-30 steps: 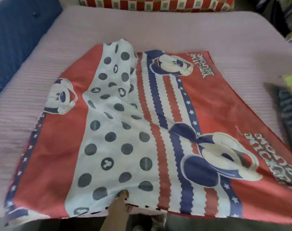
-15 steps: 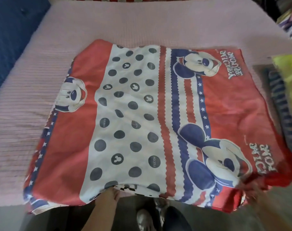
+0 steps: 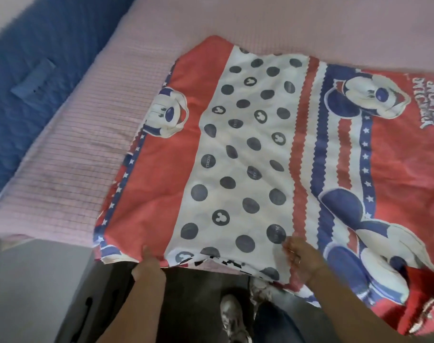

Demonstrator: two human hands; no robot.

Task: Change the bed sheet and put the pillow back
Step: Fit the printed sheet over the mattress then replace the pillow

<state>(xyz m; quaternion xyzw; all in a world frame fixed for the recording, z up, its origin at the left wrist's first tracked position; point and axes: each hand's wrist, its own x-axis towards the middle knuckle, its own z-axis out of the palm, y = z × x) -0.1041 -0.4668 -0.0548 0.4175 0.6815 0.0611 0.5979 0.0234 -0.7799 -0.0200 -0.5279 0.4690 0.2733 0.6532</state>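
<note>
A red, white and blue cotton cloth printed with cartoon mice, dark dots and starred stripes lies spread flat on the near part of a bed, on top of a pale pink checked bed sheet that covers the mattress. The cloth's near edge hangs just over the bed's front edge, and its right part runs out of the picture.

The left hands' side: the left hand grips the near hem of the cloth at the border between the red band and the dotted white panel, thumb on top and fingers tucked beneath. The right hand rests on the dotted panel close to the red zigzag stripe, its fingers curled and pinching the fabric.

A dark blue quilted panel stands along the far left side of the bed. Below the hem, a grey shoe and a blue denim trouser leg show on the dark floor.
</note>
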